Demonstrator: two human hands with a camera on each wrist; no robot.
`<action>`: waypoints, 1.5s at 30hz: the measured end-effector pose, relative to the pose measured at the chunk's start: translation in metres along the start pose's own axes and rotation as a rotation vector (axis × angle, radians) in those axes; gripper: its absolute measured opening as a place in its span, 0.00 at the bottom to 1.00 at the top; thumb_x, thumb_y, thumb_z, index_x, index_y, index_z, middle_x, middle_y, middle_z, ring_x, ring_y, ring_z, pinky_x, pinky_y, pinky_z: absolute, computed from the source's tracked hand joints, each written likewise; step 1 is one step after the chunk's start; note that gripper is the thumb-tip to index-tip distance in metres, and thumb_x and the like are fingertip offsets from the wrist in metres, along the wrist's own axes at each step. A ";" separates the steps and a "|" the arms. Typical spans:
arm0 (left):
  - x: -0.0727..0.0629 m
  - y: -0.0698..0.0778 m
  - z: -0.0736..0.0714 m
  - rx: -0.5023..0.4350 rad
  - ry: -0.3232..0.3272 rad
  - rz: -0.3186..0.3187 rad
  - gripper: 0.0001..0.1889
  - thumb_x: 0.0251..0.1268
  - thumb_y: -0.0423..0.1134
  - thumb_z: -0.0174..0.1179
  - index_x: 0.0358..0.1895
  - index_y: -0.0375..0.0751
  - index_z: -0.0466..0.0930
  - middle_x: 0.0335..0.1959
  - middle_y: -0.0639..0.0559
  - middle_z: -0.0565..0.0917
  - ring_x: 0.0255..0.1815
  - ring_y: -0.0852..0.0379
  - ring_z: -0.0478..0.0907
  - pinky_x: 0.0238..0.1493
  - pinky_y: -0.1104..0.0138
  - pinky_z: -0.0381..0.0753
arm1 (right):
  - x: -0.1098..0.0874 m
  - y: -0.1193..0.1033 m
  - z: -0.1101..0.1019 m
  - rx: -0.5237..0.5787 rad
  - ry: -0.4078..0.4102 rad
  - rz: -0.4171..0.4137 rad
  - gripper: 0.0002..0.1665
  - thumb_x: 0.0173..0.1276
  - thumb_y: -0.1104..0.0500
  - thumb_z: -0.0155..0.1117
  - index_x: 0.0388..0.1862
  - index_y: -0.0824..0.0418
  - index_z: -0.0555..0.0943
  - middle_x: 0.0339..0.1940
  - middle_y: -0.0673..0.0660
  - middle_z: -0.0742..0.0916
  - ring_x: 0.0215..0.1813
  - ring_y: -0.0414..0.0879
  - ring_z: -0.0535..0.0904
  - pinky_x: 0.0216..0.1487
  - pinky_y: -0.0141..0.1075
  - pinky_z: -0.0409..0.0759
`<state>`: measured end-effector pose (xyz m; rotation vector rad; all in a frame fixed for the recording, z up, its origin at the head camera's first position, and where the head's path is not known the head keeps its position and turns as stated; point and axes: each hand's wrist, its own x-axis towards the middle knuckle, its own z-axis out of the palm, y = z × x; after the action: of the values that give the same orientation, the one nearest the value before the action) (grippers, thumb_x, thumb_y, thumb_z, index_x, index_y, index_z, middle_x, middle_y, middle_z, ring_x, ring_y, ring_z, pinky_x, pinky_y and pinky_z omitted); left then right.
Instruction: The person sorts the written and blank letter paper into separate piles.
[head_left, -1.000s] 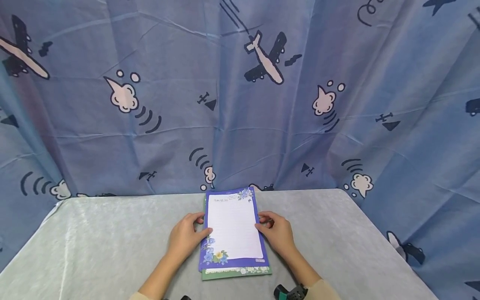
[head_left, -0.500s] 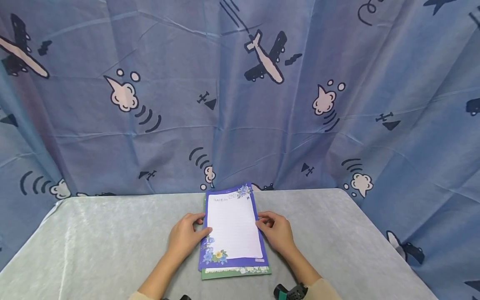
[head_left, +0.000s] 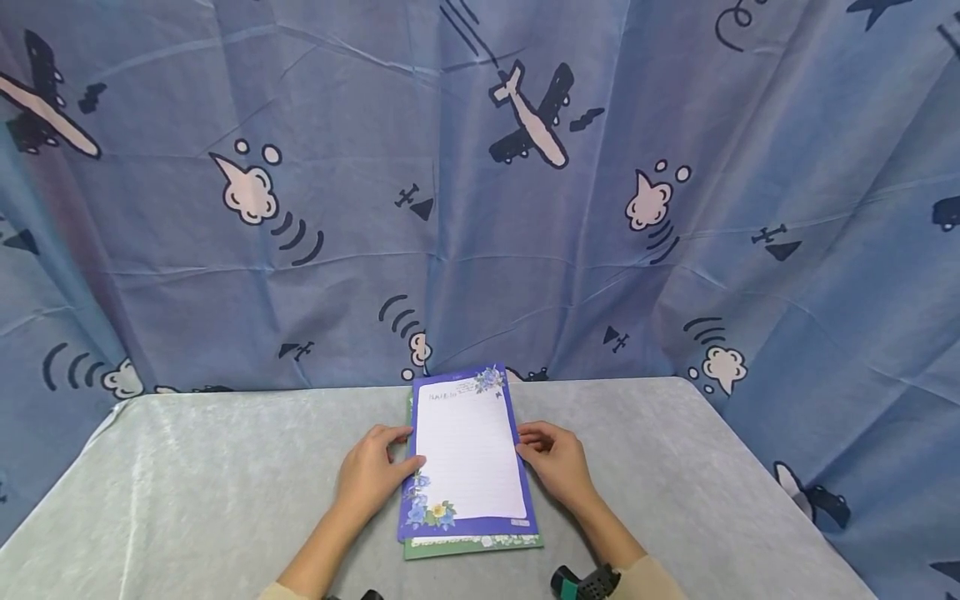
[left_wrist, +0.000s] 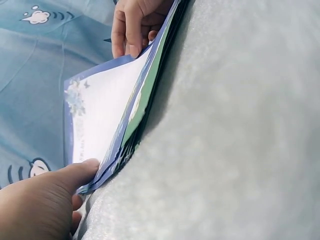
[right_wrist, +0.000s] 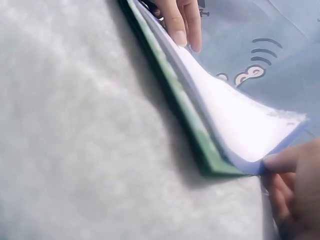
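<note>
In the head view, purple-bordered writing paper (head_left: 472, 450) with printed blue flowers lies over green-bordered paper (head_left: 450, 550), which shows along the near edge and a little at the far left. My left hand (head_left: 371, 475) holds the left edge of the purple paper, thumb on top and fingers curled beneath. On the opposite edge my right hand (head_left: 558, 468) pinches the purple sheets between thumb and fingers. The right wrist view shows the purple paper (right_wrist: 240, 120) bent up, apart from the green paper (right_wrist: 212, 162) below. How many sheets each hand holds cannot be told.
A pale grey cloth covers the table (head_left: 225, 483). Behind it hangs a blue curtain (head_left: 337, 208) printed with planes and clouds. A black and green wrist device (head_left: 585, 583) sits at the right sleeve.
The far edge of the purple paper has risen slightly toward the curtain. My right thumb has shifted a little outward to the right. The left hand has hardly moved.
</note>
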<state>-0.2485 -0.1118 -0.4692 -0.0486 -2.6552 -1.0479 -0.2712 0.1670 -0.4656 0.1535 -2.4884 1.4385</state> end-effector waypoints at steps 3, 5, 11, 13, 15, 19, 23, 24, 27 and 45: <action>0.000 0.000 0.000 -0.002 -0.002 -0.001 0.24 0.50 0.47 0.78 0.54 0.48 0.87 0.39 0.54 0.82 0.27 0.63 0.68 0.28 0.70 0.64 | 0.000 0.001 0.000 0.021 -0.007 0.007 0.10 0.59 0.70 0.72 0.41 0.63 0.88 0.35 0.57 0.90 0.36 0.39 0.83 0.39 0.27 0.80; 0.000 0.001 0.000 -0.003 0.000 0.001 0.24 0.50 0.47 0.78 0.53 0.49 0.88 0.40 0.54 0.82 0.27 0.63 0.68 0.28 0.70 0.64 | 0.000 0.001 0.000 0.027 -0.013 0.013 0.10 0.60 0.71 0.72 0.41 0.64 0.88 0.35 0.58 0.90 0.37 0.40 0.83 0.40 0.26 0.80; -0.001 0.002 0.000 -0.023 0.006 0.002 0.23 0.51 0.45 0.78 0.53 0.50 0.87 0.48 0.54 0.83 0.30 0.64 0.70 0.30 0.70 0.66 | 0.001 0.002 -0.001 0.067 -0.017 0.020 0.10 0.60 0.71 0.72 0.41 0.66 0.88 0.36 0.60 0.91 0.37 0.40 0.85 0.40 0.26 0.81; -0.001 0.003 0.000 -0.031 0.003 0.004 0.23 0.52 0.45 0.78 0.54 0.50 0.87 0.47 0.54 0.83 0.30 0.64 0.70 0.31 0.70 0.66 | 0.001 0.002 -0.002 0.094 -0.026 0.019 0.10 0.60 0.72 0.71 0.41 0.67 0.88 0.36 0.61 0.91 0.36 0.39 0.84 0.38 0.27 0.81; -0.001 0.003 -0.001 -0.038 0.001 0.003 0.22 0.53 0.44 0.77 0.54 0.51 0.87 0.43 0.54 0.83 0.30 0.64 0.70 0.30 0.70 0.66 | 0.001 0.001 -0.004 0.124 -0.036 0.029 0.10 0.61 0.72 0.71 0.42 0.68 0.87 0.37 0.63 0.90 0.34 0.39 0.84 0.35 0.28 0.82; -0.002 0.002 -0.001 -0.060 0.001 -0.003 0.20 0.56 0.43 0.75 0.54 0.51 0.86 0.31 0.56 0.80 0.27 0.63 0.69 0.29 0.70 0.65 | 0.003 0.003 -0.005 0.170 -0.056 0.066 0.10 0.62 0.73 0.69 0.43 0.69 0.86 0.37 0.64 0.90 0.32 0.37 0.83 0.33 0.29 0.83; -0.002 -0.001 -0.001 -0.091 0.016 0.009 0.17 0.60 0.42 0.72 0.53 0.52 0.87 0.29 0.57 0.79 0.26 0.64 0.69 0.28 0.70 0.65 | 0.004 0.003 -0.007 0.221 -0.067 0.111 0.10 0.63 0.72 0.68 0.44 0.71 0.85 0.38 0.66 0.89 0.32 0.38 0.83 0.33 0.30 0.83; -0.002 -0.001 -0.001 -0.098 0.017 0.012 0.16 0.61 0.42 0.72 0.53 0.53 0.87 0.29 0.57 0.80 0.26 0.64 0.69 0.28 0.71 0.65 | 0.004 0.003 -0.008 0.237 -0.070 0.121 0.10 0.63 0.72 0.68 0.45 0.71 0.85 0.38 0.66 0.89 0.32 0.39 0.83 0.33 0.30 0.83; -0.002 -0.002 -0.001 -0.116 0.019 0.020 0.15 0.61 0.41 0.71 0.52 0.52 0.87 0.30 0.57 0.80 0.25 0.64 0.69 0.28 0.71 0.66 | 0.005 0.002 -0.009 0.268 -0.078 0.141 0.11 0.64 0.72 0.67 0.46 0.71 0.85 0.39 0.66 0.89 0.33 0.39 0.84 0.33 0.30 0.84; -0.001 -0.003 -0.001 -0.241 0.033 0.090 0.10 0.59 0.32 0.72 0.43 0.48 0.91 0.39 0.53 0.87 0.27 0.65 0.72 0.31 0.72 0.72 | 0.005 0.002 -0.013 0.269 -0.093 0.182 0.14 0.65 0.68 0.68 0.50 0.68 0.84 0.42 0.62 0.89 0.37 0.41 0.83 0.35 0.29 0.84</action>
<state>-0.2479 -0.1140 -0.4708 -0.1971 -2.4590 -1.3195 -0.2746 0.1798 -0.4596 0.0455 -2.4219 1.8793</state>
